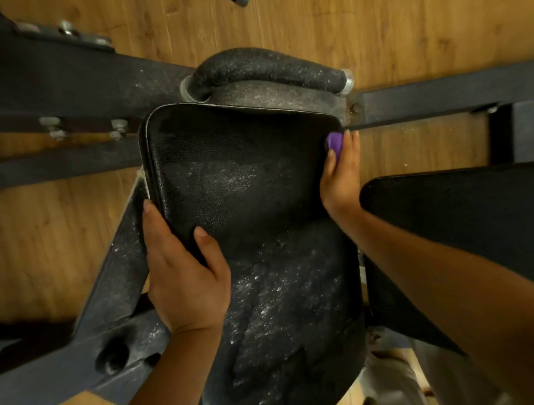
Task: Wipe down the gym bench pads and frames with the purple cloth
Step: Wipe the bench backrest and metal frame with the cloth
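A warm brown wood-plank floor [375, 31] fills the background on every side, its grain running mostly across the view. A few pale specks lie on the boards at the right. At the top edge, a small dark rounded object [241, 2] juts in, too cropped to identify. At the lower right, light grey-beige trouser fabric [387, 378] shows, slightly creased.

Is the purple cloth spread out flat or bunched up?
Bunched up: only a small wad of the purple cloth shows, held in the right hand against the pad's right edge.
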